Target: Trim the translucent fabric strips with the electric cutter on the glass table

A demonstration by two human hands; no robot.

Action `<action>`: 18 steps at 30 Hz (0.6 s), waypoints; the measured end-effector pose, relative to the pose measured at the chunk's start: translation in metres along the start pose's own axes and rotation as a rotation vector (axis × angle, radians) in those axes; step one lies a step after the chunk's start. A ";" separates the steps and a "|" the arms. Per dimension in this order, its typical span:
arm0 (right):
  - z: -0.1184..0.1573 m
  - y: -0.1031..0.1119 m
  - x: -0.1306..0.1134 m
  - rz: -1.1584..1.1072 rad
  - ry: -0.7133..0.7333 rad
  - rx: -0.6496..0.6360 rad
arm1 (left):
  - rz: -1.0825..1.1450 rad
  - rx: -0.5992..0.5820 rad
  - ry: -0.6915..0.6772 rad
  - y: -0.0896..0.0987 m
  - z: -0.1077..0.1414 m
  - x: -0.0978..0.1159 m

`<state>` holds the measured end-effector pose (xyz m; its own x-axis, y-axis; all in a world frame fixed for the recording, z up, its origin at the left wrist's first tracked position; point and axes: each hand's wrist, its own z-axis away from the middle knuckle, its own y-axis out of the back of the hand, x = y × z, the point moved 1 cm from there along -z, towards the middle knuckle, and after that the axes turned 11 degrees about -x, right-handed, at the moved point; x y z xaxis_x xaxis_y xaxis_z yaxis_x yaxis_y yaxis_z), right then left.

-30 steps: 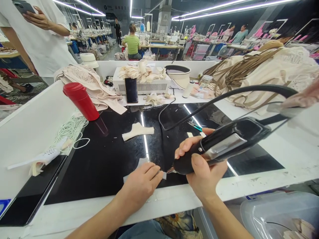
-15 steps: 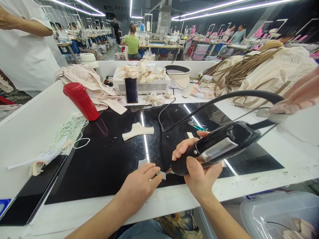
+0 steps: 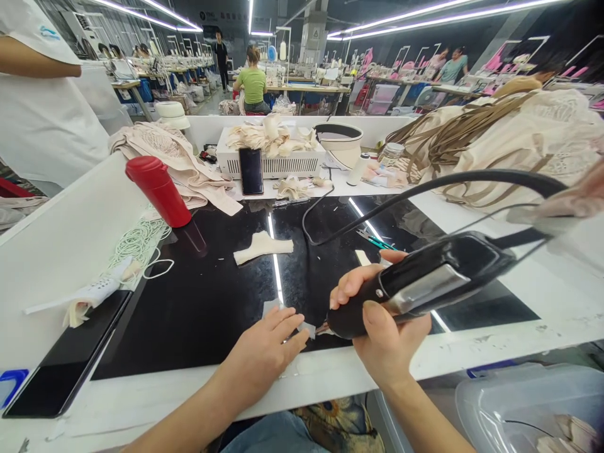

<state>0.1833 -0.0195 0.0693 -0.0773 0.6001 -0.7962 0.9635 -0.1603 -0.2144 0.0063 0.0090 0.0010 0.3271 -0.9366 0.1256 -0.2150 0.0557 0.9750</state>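
My right hand (image 3: 387,340) is closed around a black corded hand tool (image 3: 425,277) with a silver lever along its side. The tool tilts down to the left, and its narrow coppery tip meets the edge of a small greyish translucent piece (image 3: 307,328). My left hand (image 3: 264,352) lies palm down, fingers stretched out, over that piece and hides most of it. Beneath is a glossy black board (image 3: 189,314). At the right edge, another person's blurred hand (image 3: 576,198) is by the tool's rear end and cable; what it grips is unclear.
A cream fabric piece (image 3: 264,247) lies ahead on the board. A red bottle (image 3: 158,192) and pale green cord (image 3: 136,242) are left. Teal-handled snips (image 3: 375,240) lie beyond the tool. A phone (image 3: 251,171) leans against a white vented box (image 3: 283,165). Garments (image 3: 533,138) are heaped right.
The tool and my right hand have shifted slightly right. The other person's hand has moved right too, toward the frame edge. My left hand stays flat in place.
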 end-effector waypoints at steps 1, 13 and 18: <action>0.001 0.000 0.000 0.000 0.000 -0.003 | -0.001 -0.003 -0.001 0.000 0.000 0.000; 0.004 0.000 0.002 -0.006 -0.031 -0.033 | 0.032 0.041 0.019 0.010 0.004 -0.001; 0.002 0.003 -0.002 -0.014 -0.028 -0.025 | 0.076 0.075 0.216 0.030 0.039 -0.014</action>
<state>0.1862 -0.0222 0.0689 -0.0977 0.5796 -0.8090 0.9684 -0.1322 -0.2116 -0.0407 0.0099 0.0215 0.4946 -0.8346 0.2424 -0.3115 0.0902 0.9459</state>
